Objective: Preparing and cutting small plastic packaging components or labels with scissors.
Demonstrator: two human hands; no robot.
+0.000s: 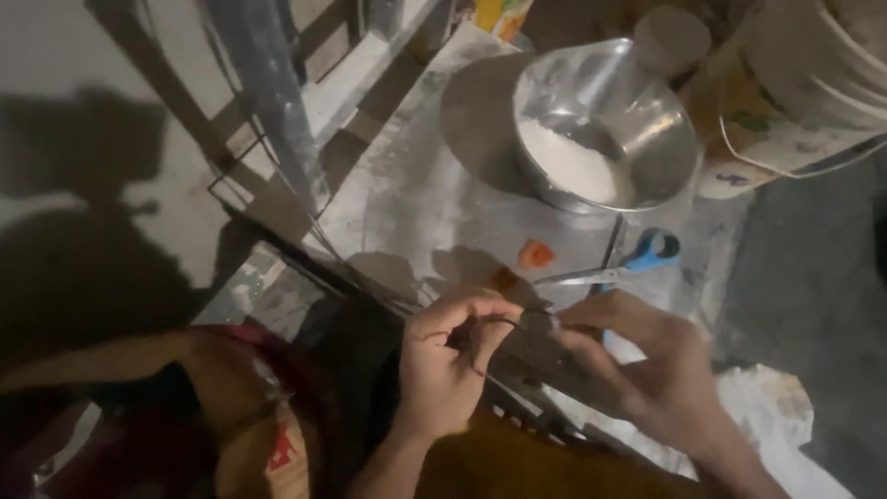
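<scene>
Left fingers: we see the left hand (448, 365) curled in, thumb and fingertips pinched together on a thin dark cord (494, 321) that loops out from its grip.
Right fingers: the right hand (647, 360) has its thumb and forefinger closed on the far end of that same cord, the other fingers loosely bent below.
Cord: it runs in a short arc between our two hands, low in the middle of the view, over a dark flat piece (545, 356); in this dim light we can't quite tell what that piece is.
Just beyond the hands: scissors (628, 263) with blue handles lie on the dusty metal sheet (407, 199), blades pointing left, and a small orange scrap (536, 253) sits just beside the blade tips.
Further out: a shiny steel bowl (647, 139) holding white powder (568, 162) stands on the sheet, well apart from our hands.
Top right: a pale bucket (804, 102) stands just beside the bowl.
Left: a grey metal post (273, 102) rises at a slant from the frame edge.
Bottom right: crumpled white paper (771, 407) lies near our right wrist.
</scene>
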